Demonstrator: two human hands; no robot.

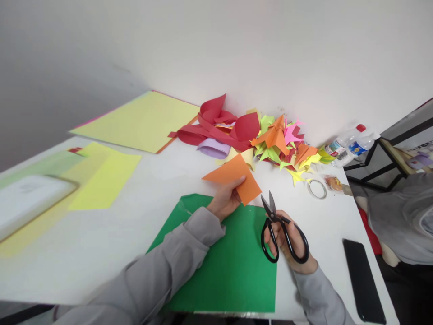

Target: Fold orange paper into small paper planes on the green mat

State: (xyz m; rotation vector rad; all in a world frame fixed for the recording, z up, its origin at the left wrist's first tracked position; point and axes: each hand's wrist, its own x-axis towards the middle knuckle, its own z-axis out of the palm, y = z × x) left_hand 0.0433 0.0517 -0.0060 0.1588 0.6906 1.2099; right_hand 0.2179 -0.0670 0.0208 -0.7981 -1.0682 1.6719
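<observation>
My left hand [226, 198] pinches an orange sheet of paper [237, 177] and holds it above the white table. My right hand [287, 241] has its fingers through the handles of black scissors [277, 225], whose blades point up towards the orange sheet and are slightly apart. Under both hands lies a green sheet [230, 266] flat on the table [101, 243]. Grey sleeves cover both my arms.
A heap of coloured paper scraps and folded shapes [267, 140] sits at the wall. Yellow sheets [142, 119] lie at the left. A tape roll [317, 188], plastic bottles [348, 143] and a black phone [363, 280] are at the right, beside a person in grey [402, 216].
</observation>
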